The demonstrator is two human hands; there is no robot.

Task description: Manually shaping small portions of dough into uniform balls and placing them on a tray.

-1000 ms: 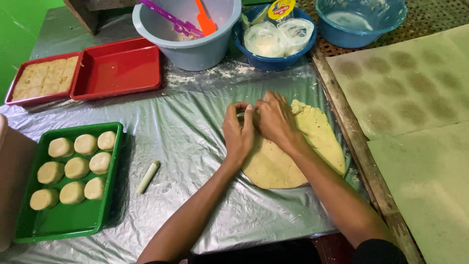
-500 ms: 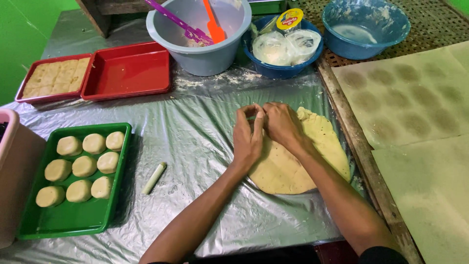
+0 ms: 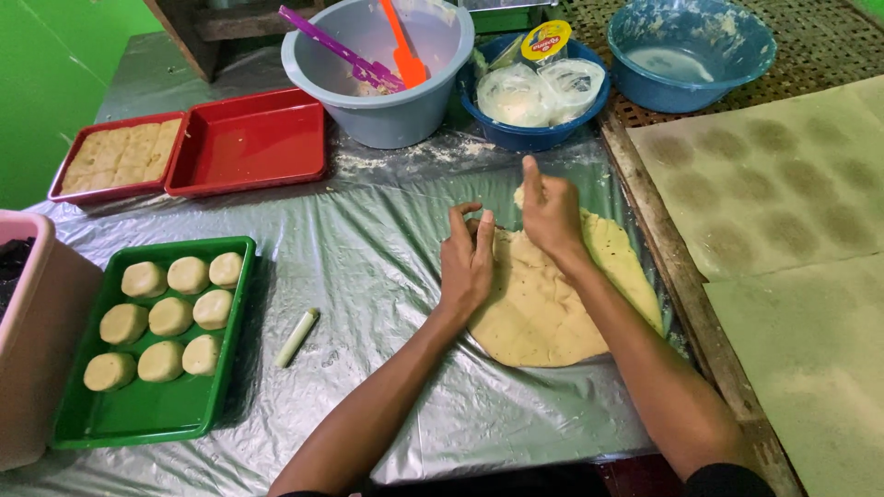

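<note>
Pink tub [image 3: 37, 340] cut off at left edge, dark contents unclear.
</note>
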